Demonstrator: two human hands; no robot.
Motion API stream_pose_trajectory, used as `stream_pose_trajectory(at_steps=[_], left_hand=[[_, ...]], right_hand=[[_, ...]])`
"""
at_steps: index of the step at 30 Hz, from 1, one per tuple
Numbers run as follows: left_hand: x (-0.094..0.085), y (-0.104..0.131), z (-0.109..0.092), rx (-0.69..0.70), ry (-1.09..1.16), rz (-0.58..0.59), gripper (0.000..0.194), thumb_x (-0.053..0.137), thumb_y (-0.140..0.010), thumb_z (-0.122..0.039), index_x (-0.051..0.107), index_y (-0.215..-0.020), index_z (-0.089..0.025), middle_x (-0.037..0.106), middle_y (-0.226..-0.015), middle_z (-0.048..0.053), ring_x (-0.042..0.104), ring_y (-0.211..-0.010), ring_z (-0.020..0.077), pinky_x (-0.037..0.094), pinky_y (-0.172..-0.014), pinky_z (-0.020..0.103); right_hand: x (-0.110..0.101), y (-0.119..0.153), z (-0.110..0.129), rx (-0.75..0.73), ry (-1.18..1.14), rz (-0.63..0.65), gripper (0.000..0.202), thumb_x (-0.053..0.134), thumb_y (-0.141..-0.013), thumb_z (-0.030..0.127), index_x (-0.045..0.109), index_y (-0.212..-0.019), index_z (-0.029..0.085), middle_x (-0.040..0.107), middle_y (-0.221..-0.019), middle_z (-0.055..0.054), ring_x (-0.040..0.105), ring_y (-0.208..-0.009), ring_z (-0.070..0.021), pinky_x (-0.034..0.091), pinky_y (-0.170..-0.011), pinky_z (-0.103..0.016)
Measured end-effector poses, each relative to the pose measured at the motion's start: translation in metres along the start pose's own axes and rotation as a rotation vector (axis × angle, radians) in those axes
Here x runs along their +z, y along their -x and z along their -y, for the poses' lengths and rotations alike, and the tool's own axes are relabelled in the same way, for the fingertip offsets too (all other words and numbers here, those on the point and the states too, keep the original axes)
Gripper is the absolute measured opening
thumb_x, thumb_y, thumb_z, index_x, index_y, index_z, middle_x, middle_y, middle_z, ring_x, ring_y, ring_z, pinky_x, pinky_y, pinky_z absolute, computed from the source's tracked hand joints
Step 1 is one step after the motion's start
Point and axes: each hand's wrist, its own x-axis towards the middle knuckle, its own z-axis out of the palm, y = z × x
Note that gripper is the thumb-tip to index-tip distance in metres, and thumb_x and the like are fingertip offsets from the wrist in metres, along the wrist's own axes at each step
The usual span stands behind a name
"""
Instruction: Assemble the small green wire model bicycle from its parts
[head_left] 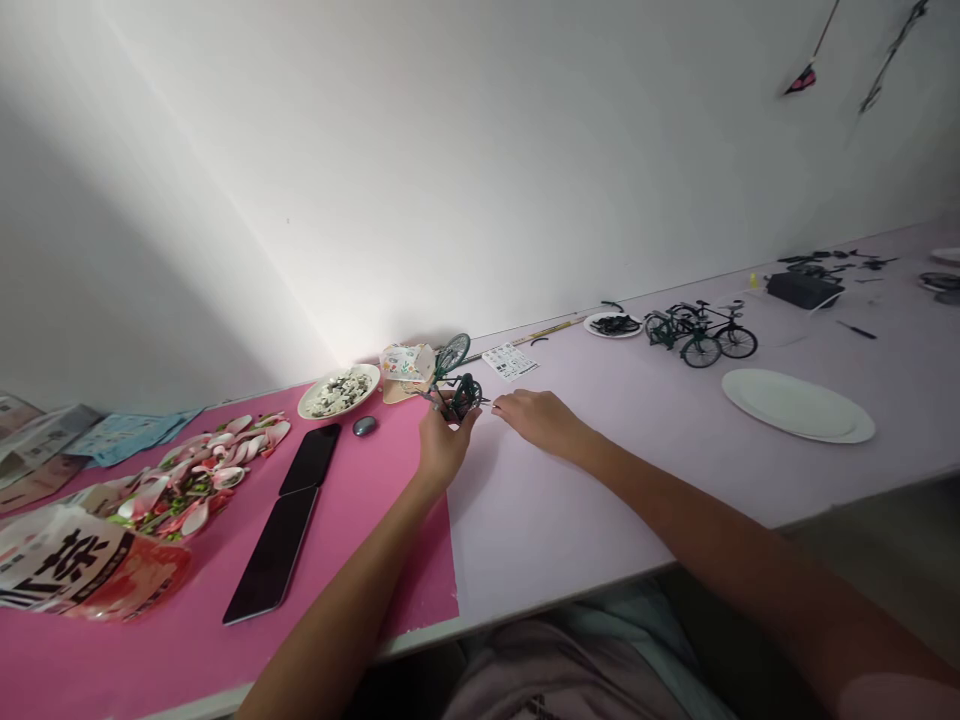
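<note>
My left hand (442, 450) is closed around a dark green model bicycle (466, 393), held tilted above the table near the border of the pink and pale surfaces. One of its spoked wheels points up and away from me. Just to the right, my right hand (541, 420) has its thumb and fingers pressed together beside the bicycle. A thin dark tip shows between its fingertips and the bicycle, too small to name. Behind the bicycle lies a patterned paper cup (407, 362) on its side, and a printed instruction sheet (510, 362) rests on the table.
Two model bicycles (701, 335) stand at the right, near a plate of black parts (613, 325), a white oval plate (799, 405) and a black box (805, 290). On the pink side lie a plate of small pieces (339, 391), two phones (274, 550), petal-like pieces (214, 465) and a printed bag (90, 565).
</note>
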Motion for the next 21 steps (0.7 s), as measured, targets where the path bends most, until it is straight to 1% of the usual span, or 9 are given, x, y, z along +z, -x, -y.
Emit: stream_pose_trajectory(at_steps=[3, 6, 10, 12, 13, 15, 17, 19, 21], left_hand=[[-0.001, 0.002, -0.003, 0.0, -0.009, -0.018, 0.033, 0.078, -0.079, -0.038, 0.061, -0.101, -0.021, 0.073, -0.086, 0.002, 0.064, -0.07, 0.017, 0.052, -0.068, 0.029], [-0.002, 0.005, -0.006, 0.033, -0.052, -0.023, 0.027, 0.076, -0.082, -0.038, 0.061, -0.097, -0.021, 0.072, -0.084, 0.002, 0.063, -0.07, 0.0176, 0.051, -0.067, 0.029], [-0.003, 0.007, -0.009, 0.108, -0.147, -0.017, 0.016, 0.07, -0.087, -0.035, 0.063, -0.092, -0.022, 0.07, -0.081, 0.003, 0.062, -0.069, 0.0173, 0.048, -0.067, 0.029], [-0.003, 0.008, -0.011, 0.13, -0.181, -0.02, 0.015, 0.068, -0.089, -0.036, 0.064, -0.092, -0.021, 0.07, -0.081, 0.003, 0.061, -0.069, 0.017, 0.048, -0.066, 0.029], [-0.003, 0.008, -0.012, 0.134, -0.189, -0.018, 0.016, 0.068, -0.089, -0.036, 0.064, -0.093, -0.021, 0.07, -0.081, 0.003, 0.061, -0.069, 0.0168, 0.047, -0.066, 0.028], [-0.002, 0.008, -0.012, 0.129, -0.186, -0.002, 0.019, 0.068, -0.089, -0.038, 0.063, -0.094, -0.02, 0.07, -0.082, 0.003, 0.061, -0.069, 0.0165, 0.048, -0.066, 0.028], [-0.001, 0.007, -0.009, 0.108, -0.162, 0.017, 0.021, 0.069, -0.088, -0.039, 0.063, -0.095, -0.02, 0.071, -0.083, 0.003, 0.062, -0.069, 0.0163, 0.049, -0.066, 0.028], [0.0, 0.006, -0.003, 0.08, -0.133, 0.027, 0.023, 0.07, -0.086, -0.038, 0.063, -0.096, -0.019, 0.072, -0.085, 0.004, 0.062, -0.069, 0.0163, 0.05, -0.067, 0.028], [0.001, 0.005, 0.003, 0.05, -0.111, 0.037, 0.025, 0.071, -0.084, -0.038, 0.063, -0.098, -0.019, 0.072, -0.086, 0.004, 0.063, -0.069, 0.0163, 0.05, -0.066, 0.028]], right_hand=[[0.0, 0.003, 0.007, 0.074, -0.21, 0.008, 0.031, 0.046, -0.108, 0.036, 0.063, -0.088, 0.021, 0.068, -0.078, -0.007, 0.058, -0.067, -0.0187, 0.033, -0.062, -0.029], [0.001, 0.005, 0.013, 0.148, -0.654, 0.05, 0.041, 0.037, -0.109, 0.044, 0.06, -0.083, 0.022, 0.057, -0.065, 0.0, 0.048, -0.057, -0.0145, 0.035, -0.06, -0.028], [0.001, 0.001, 0.015, 0.295, -1.372, 0.273, 0.044, 0.041, -0.102, 0.057, 0.05, -0.076, 0.024, 0.033, -0.051, 0.009, 0.028, -0.045, -0.0115, 0.026, -0.048, -0.025], [0.001, -0.003, 0.014, 0.343, -1.567, 0.349, 0.039, 0.046, -0.099, 0.055, 0.048, -0.076, 0.024, 0.028, -0.051, 0.01, 0.023, -0.045, -0.0108, 0.021, -0.046, -0.025], [0.001, -0.004, 0.013, 0.368, -1.593, 0.349, 0.037, 0.047, -0.099, 0.052, 0.047, -0.075, 0.024, 0.027, -0.051, 0.01, 0.022, -0.045, -0.0107, 0.02, -0.046, -0.025], [0.001, -0.005, 0.014, 0.42, -1.491, 0.268, 0.037, 0.048, -0.098, 0.048, 0.045, -0.07, 0.024, 0.027, -0.051, 0.01, 0.022, -0.045, -0.0105, 0.021, -0.047, -0.026], [0.002, -0.003, 0.016, 0.42, -1.222, 0.112, 0.04, 0.049, -0.098, 0.045, 0.042, -0.066, 0.024, 0.032, -0.054, 0.007, 0.029, -0.048, -0.0108, 0.025, -0.05, -0.026], [0.002, 0.001, 0.019, 0.33, -0.868, -0.028, 0.037, 0.05, -0.1, 0.041, 0.045, -0.068, 0.022, 0.045, -0.06, 0.004, 0.04, -0.056, -0.012, 0.029, -0.055, -0.026], [0.002, 0.004, 0.021, 0.214, -0.555, -0.067, 0.03, 0.048, -0.103, 0.034, 0.055, -0.077, 0.021, 0.058, -0.07, 0.001, 0.05, -0.065, -0.0137, 0.031, -0.061, -0.027]])
